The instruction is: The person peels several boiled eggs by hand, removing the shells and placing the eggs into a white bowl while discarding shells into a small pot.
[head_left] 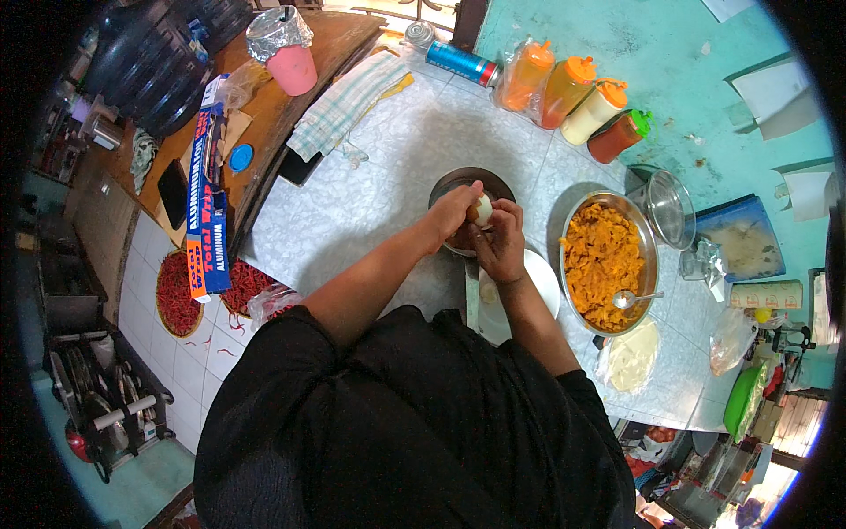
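Both of my hands meet over a dark metal bowl. Between them is an egg, white on one side with some brown shell showing. My left hand grips it from the left, thumb on top. From the right, the fingers of my right hand press against the egg. What lies inside the bowl is mostly hidden by my hands. Close to my right wrist sits a white plate, partly covered by my forearm. A knife blade lies along the plate's left side.
A steel basin of orange filling with a spoon stands right. Sheets of pale dough lie below it. Sauce bottles and a blue gas can line the back. Leftward are a cloth and a foil box.
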A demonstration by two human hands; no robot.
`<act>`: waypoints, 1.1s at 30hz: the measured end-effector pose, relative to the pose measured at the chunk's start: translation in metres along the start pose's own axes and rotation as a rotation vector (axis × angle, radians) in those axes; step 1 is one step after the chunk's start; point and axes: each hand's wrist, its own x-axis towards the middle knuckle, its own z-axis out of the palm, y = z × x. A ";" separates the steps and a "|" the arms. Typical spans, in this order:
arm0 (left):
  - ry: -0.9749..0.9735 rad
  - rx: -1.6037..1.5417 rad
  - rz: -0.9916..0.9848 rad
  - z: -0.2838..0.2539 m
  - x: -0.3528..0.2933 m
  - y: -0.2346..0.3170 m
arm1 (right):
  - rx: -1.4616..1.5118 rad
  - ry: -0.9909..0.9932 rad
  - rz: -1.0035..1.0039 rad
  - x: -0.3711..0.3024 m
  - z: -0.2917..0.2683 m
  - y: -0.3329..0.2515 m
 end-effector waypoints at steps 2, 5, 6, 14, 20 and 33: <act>0.031 -0.053 -0.047 0.001 -0.003 0.006 | 0.070 0.018 0.054 0.002 0.000 -0.004; -0.002 -0.124 -0.123 -0.005 -0.004 0.009 | 0.021 -0.006 0.019 0.005 -0.002 -0.007; 0.000 -0.124 -0.122 -0.010 -0.001 0.005 | 0.026 -0.008 0.035 0.004 -0.002 -0.006; -0.141 -0.397 -0.224 -0.010 -0.010 0.023 | 0.062 -0.128 0.090 -0.001 -0.009 0.003; -0.153 -0.235 -0.215 -0.012 -0.003 0.013 | 0.225 0.038 0.239 -0.002 -0.002 -0.002; -0.033 0.014 -0.174 -0.005 0.003 0.006 | 0.015 -0.083 0.069 0.001 -0.008 -0.002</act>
